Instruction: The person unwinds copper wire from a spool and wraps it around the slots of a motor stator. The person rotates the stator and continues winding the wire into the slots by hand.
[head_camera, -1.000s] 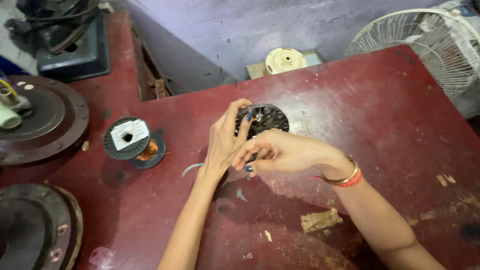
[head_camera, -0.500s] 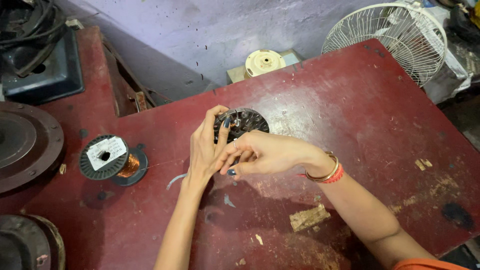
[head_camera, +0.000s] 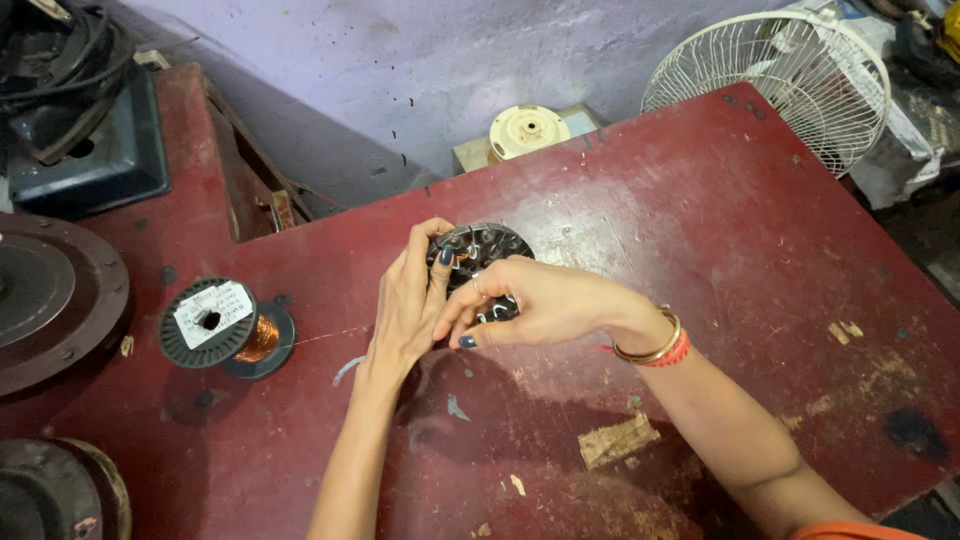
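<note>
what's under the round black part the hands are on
The stator lies flat on the red table. Left hand cups its near-left edge; right hand covers its near side, so that part and anything beneath are hidden.

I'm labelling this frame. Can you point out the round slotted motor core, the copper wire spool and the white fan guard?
round slotted motor core (head_camera: 487, 243): head view, upper rim.
copper wire spool (head_camera: 208, 322): head view, black top flange.
white fan guard (head_camera: 775, 75): head view, wire grille.
</note>
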